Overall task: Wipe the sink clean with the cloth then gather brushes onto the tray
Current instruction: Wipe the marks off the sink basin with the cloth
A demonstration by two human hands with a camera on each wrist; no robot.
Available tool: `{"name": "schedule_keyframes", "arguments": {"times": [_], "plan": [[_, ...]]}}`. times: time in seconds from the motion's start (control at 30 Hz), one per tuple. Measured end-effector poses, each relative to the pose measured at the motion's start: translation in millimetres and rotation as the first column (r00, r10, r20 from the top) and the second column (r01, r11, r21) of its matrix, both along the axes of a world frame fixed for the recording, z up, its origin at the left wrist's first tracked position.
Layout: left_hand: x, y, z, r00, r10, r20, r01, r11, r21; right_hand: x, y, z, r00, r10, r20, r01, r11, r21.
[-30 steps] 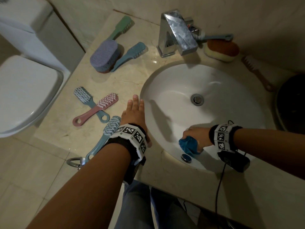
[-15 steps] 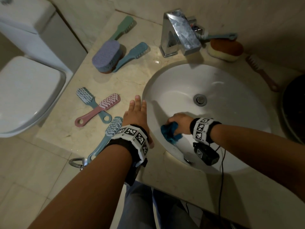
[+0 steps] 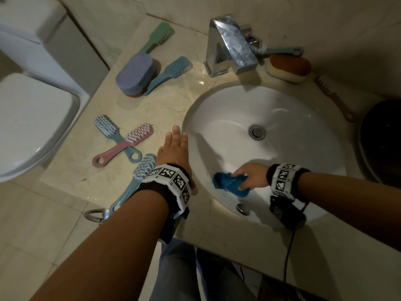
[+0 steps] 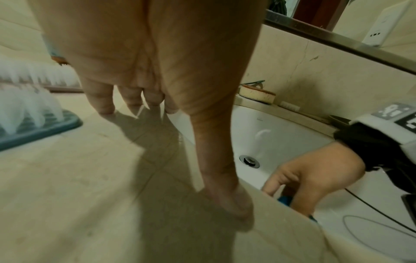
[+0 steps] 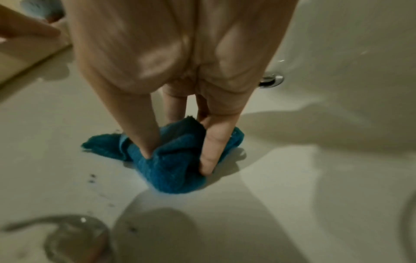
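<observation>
cloth (image 3: 230, 184) bunched on sink (image 3: 217, 109) wall – right hand (image 3: 251, 177) pinching it, left hand (image 3: 173, 153) flat on counter (image 3: 91, 170), fingers straight

Your bare forearms each carry a white wristband (image 3: 171, 178) printed with black square markers over a black cuff. A black camera box (image 3: 286, 210) with a trailing black cable hangs under your right wrist. You wear blue-grey trousers (image 3: 180, 272).

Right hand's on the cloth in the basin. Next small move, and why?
Probably sweep the crumpled blue cloth toward the dark specks on the white sink basin's near wall: the right hand pinches it just beside them, while the left hand rests flat on the beige marble counter.
</observation>
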State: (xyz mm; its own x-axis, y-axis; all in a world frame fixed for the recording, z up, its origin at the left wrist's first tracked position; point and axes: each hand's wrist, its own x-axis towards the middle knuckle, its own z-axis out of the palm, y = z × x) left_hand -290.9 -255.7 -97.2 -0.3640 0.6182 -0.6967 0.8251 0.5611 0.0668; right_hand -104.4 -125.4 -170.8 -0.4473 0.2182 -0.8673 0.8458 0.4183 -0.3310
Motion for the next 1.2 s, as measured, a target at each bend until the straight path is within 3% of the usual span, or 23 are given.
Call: {"name": "schedule_keyframes", "arguments": {"times": [0.1, 0.33, 0.4, 0.5, 0.67, 0.77, 0.87, 1.03, 1.2], "plan": [[0, 0, -1, 1.0, -0.005, -0.008, 0.005, 1.0, -0.004, -22, -10, -3, 0.979, -0.196, -0.048, 0.19, 0.975, -0.112], [-1, 0, -3, 1.0, -0.004, -0.011, 0.004, 1.0, 0.002, -40, -12, -3, 0.908, -0.411, -0.082, 0.378, 0.887, -0.265], [-1, 1, -3, 1.0, -0.002, -0.011, 0.002, 1.0, -0.002, -44, -17, -6, 0.935, -0.337, -0.115, 0.312, 0.931, -0.191], [0, 1, -2, 1.0, -0.012, -0.017, 0.012, 1.0, -0.012, -47, -19, -15, 0.972, -0.104, -0.212, 0.12, 0.991, 0.063], [-1, 0, -3, 1.0, -0.007, -0.011, 0.007, 1.0, 0.001, -38, 11, -2, 0.94, -0.186, -0.286, 0.247, 0.95, 0.193], [0, -1, -2, 1.0, -0.009, -0.006, 0.009, 1.0, 0.004, -31, 33, 0, 0.946, -0.196, -0.257, 0.271, 0.914, 0.302], [0, -1, -2, 1.0, -0.004, 0.0, 0.004, 1.0, 0.007, -28, 33, -6, 0.964, -0.188, -0.191, 0.24, 0.92, 0.309], [0, 0, -2, 1.0, -0.001, 0.001, 0.001, 1.0, 0.004, -57, -13, -18, 0.965, -0.142, -0.22, 0.191, 0.956, 0.224], [0, -1, -3, 1.0, 0.003, 0.001, -0.003, 1.0, 0.006, -72, -12, -13, 0.988, 0.019, -0.153, 0.005, 0.988, 0.152]]}}
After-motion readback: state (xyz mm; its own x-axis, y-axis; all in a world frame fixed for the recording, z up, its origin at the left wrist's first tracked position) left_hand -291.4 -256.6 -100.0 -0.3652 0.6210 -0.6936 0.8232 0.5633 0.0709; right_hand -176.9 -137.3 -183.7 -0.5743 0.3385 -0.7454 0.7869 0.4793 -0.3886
